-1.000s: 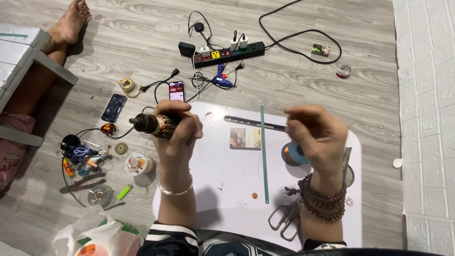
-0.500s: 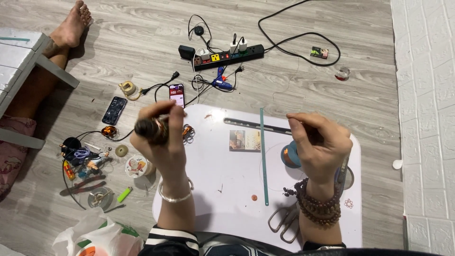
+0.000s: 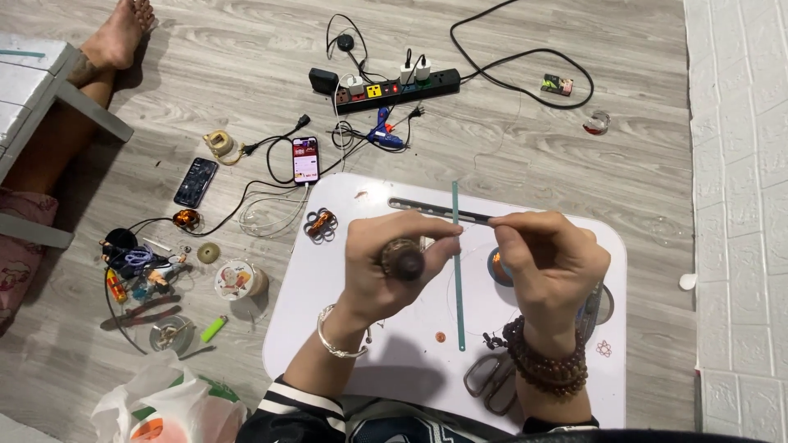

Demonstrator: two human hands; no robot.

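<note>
Left hand [image 3: 386,267] is gripping a small dark round spool [image 3: 402,259] above the white tabletop [image 3: 361,361], while the right hand's [image 3: 550,262] grip is pinching narrow on thin wire near it.

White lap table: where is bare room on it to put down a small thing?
The white rounded lap table is bare at its near left corner, beside the left hand. The far right corner, beyond the right hand, is bare too. It is crowded around the thin green stick, the grey scissors and the dark metal strip.
</note>
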